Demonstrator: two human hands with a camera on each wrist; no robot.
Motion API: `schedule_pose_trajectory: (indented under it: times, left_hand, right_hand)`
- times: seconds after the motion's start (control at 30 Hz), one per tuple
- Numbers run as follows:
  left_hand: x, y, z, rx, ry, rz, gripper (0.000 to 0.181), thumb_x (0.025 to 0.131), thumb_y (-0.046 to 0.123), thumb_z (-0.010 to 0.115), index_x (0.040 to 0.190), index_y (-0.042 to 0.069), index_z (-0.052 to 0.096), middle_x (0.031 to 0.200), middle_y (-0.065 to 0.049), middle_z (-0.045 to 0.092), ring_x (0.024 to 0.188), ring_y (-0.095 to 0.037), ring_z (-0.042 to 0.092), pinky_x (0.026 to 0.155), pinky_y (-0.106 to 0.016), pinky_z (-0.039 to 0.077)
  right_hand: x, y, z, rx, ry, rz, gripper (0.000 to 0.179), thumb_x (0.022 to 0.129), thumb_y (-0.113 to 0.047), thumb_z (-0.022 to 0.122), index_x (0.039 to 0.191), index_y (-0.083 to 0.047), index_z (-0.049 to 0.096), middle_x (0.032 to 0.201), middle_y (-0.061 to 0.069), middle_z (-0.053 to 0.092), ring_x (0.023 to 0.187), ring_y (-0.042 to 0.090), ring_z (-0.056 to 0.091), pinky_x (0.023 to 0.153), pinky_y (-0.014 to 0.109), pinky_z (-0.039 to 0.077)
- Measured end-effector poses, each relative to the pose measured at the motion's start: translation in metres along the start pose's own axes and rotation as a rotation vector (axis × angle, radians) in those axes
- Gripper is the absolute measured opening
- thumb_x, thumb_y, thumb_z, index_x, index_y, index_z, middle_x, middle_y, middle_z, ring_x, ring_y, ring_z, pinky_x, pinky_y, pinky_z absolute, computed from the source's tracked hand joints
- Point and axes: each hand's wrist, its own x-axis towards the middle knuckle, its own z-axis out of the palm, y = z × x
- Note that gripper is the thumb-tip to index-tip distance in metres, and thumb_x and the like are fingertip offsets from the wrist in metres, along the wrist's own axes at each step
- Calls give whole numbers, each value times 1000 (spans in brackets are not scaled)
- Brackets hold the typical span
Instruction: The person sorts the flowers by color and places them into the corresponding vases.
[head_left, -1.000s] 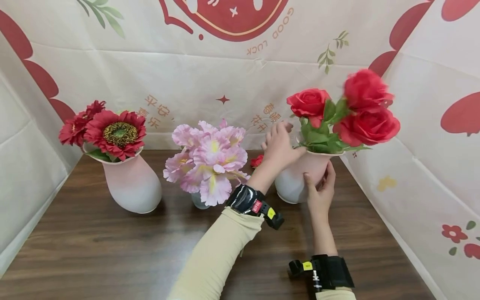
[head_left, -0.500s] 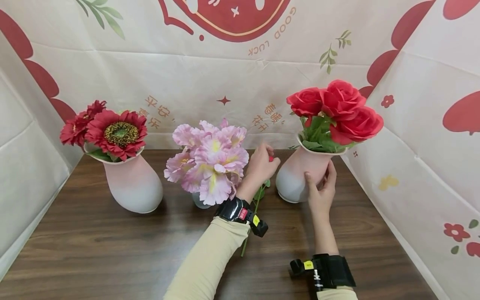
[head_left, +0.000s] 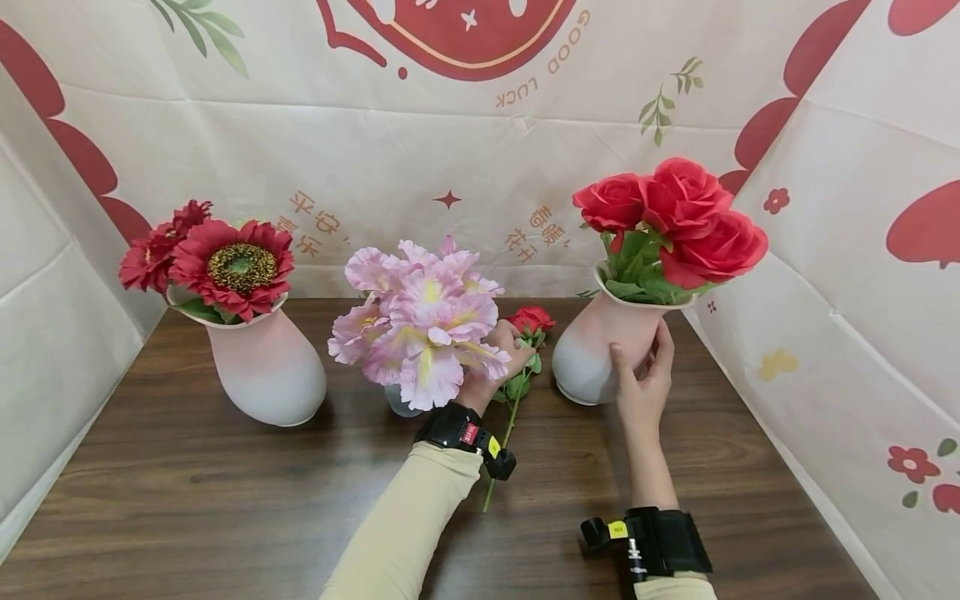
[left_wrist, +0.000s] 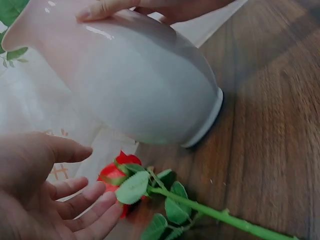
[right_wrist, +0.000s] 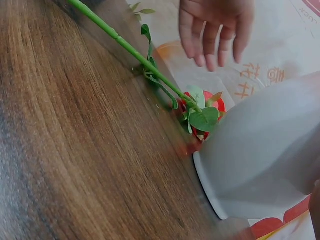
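Note:
My left hand (left_wrist: 55,195) has relaxed, spread fingers beside a single red rose (head_left: 531,320), whose green stem lies along the table. In the head view, pink iris-like blooms (head_left: 426,321) partly cover that hand. With thumb and fingers on either side, my right hand (head_left: 645,379) grips a pink-and-white vase (head_left: 588,358) at its lower body. Three red roses (head_left: 684,200) with green leaves stand in this vase, which leans to the right. The left wrist view shows the right thumb lying on the vase's glossy side.
To the left stands a second pink-and-white vase (head_left: 262,367) with dark red daisy-like flowers (head_left: 240,267). Under the pink blooms a small grey-blue vase (head_left: 402,402) shows. Printed cloth (head_left: 375,167) hangs around the brown wooden table (head_left: 225,500).
My left hand has moved from the right vase's rim down and left, past the loose rose's head. The upright roses have swung left and settled. The right hand keeps its grip.

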Motion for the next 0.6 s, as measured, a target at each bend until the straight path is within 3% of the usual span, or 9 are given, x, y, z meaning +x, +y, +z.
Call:
schedule_pose_trajectory:
  times: [0.13, 0.2, 0.27, 0.37, 0.43, 0.5, 0.6]
  left_hand:
    - [-8, -4, -5, 90, -91, -35, 28, 80, 27, 69, 98, 6, 68, 89, -5, 73, 77, -16, 64, 63, -19, 48]
    - [0, -23, 14, 101, -141, -64, 28, 83, 32, 70, 101, 9, 69, 95, -3, 74, 84, -17, 67, 71, -24, 53]
    - [9, -43, 32, 116, -140, -34, 27, 82, 39, 73, 95, 16, 70, 90, 2, 73, 81, -14, 66, 70, -25, 52]
    - [15, -56, 44, 109, -195, -30, 25, 82, 43, 76, 90, 20, 69, 85, 6, 71, 76, -11, 63, 66, -23, 50]
    - [2, -37, 24, 92, -242, -39, 24, 81, 39, 79, 89, 18, 69, 81, 3, 70, 73, -11, 59, 61, -22, 46]
    - [-10, -15, 3, 76, -325, -94, 21, 83, 28, 79, 92, 12, 71, 79, 0, 69, 70, -12, 60, 58, -20, 45]
    - [-26, 8, -16, 61, -372, -107, 14, 84, 14, 76, 87, 1, 71, 58, 4, 53, 58, -11, 54, 48, -16, 35]
  right_hand:
    - [-1, 0, 0, -3, -1, -4, 65, 90, 2, 66, 148, 3, 37, 147, 19, 47, 124, 0, 46, 103, 18, 37]
    - [-1, 0, 0, -4, -2, -5, 65, 90, 2, 65, 149, 3, 37, 147, 20, 47, 124, 0, 46, 103, 18, 37]
    - [-1, 0, 0, -6, -2, -4, 65, 90, 2, 65, 149, 3, 37, 147, 20, 47, 124, -1, 46, 103, 18, 37]
    - [-1, 1, 0, -9, -1, -2, 65, 90, 2, 65, 149, 3, 37, 147, 21, 47, 124, -1, 46, 103, 17, 37]
    - [-1, 1, 0, -11, -1, 1, 65, 90, 2, 65, 149, 3, 37, 148, 22, 46, 124, -2, 46, 104, 17, 37]
    - [-1, 1, -1, -11, -2, 3, 65, 91, 1, 65, 149, 3, 37, 148, 23, 46, 125, -1, 46, 104, 17, 37]
    - [-1, 1, -1, -10, -3, 6, 65, 91, 1, 65, 149, 3, 36, 148, 23, 45, 125, -1, 45, 104, 17, 37]
